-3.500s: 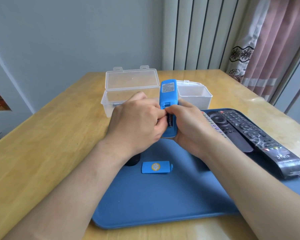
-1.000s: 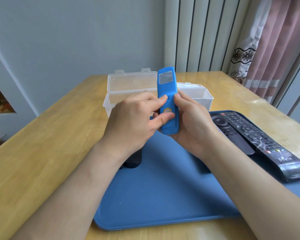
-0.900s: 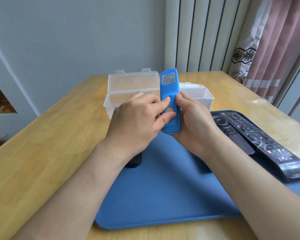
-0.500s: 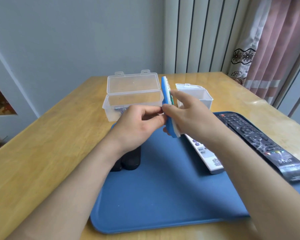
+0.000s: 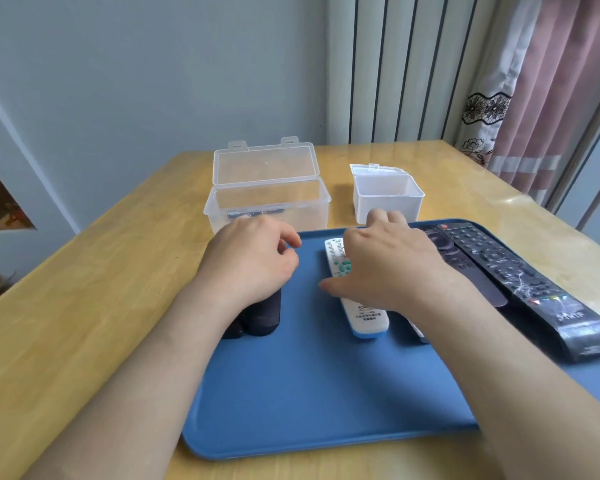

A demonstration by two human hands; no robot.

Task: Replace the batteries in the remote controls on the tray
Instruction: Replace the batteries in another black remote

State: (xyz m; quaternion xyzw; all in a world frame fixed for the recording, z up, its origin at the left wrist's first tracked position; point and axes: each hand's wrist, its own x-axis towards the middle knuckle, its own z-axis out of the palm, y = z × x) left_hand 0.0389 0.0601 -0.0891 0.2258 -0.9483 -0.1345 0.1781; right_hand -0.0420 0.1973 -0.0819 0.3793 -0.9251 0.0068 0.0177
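Observation:
A blue and white remote (image 5: 364,317) lies face up on the blue tray (image 5: 309,393), its far half hidden under my right hand (image 5: 388,268). That hand rests flat over it with thumb and fingers spread, not gripping. My left hand (image 5: 253,261) hovers over the tray's left part, loosely curled and holding nothing. Two dark remotes (image 5: 260,317) lie side by side under my left wrist. Two long black remotes (image 5: 506,275) lie along the tray's right side. The end of another pale remote (image 5: 419,332) peeks out beneath my right forearm.
Behind the tray on the wooden table (image 5: 84,306) stands an open clear plastic box (image 5: 267,202) with batteries in its bottom. To its right is a small open white box (image 5: 388,195). A curtain and wall panels lie beyond the table's far edge.
The battery cover went back onto the blue remote while both hands held it upright. It was then turned over and laid face up on the tray. Both hands have let go of it.

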